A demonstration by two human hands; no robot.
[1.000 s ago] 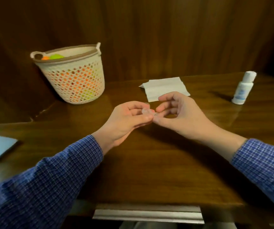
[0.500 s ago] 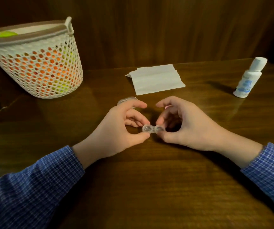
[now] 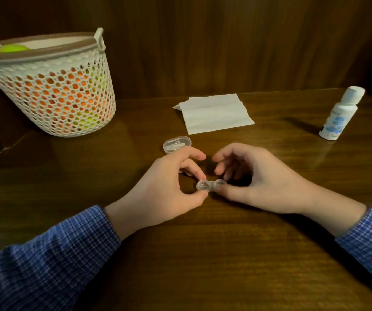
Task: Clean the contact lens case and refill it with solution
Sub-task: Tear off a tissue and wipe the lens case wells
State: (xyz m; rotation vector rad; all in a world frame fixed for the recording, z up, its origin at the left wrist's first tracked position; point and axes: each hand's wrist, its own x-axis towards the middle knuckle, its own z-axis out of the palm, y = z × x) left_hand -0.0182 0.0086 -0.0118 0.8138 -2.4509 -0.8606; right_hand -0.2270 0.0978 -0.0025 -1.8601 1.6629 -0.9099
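A small clear two-well contact lens case sits low over the wooden table at the centre. My left hand pinches its left well between thumb and fingertip. My right hand holds the right well with the thumb against it, the other fingers curled above. A clear oval lid or outer case lies on the table just behind my left hand. The white solution bottle with a blue label stands capped at the far right.
A folded white tissue lies behind the hands. A white perforated basket holding orange and green items stands at the back left. A dark wood wall closes off the back of the table.
The hands have lowered the lens case from mid-air down near the table surface. The view has tilted down and closer, bringing the clear oval lid behind the left hand into sight.
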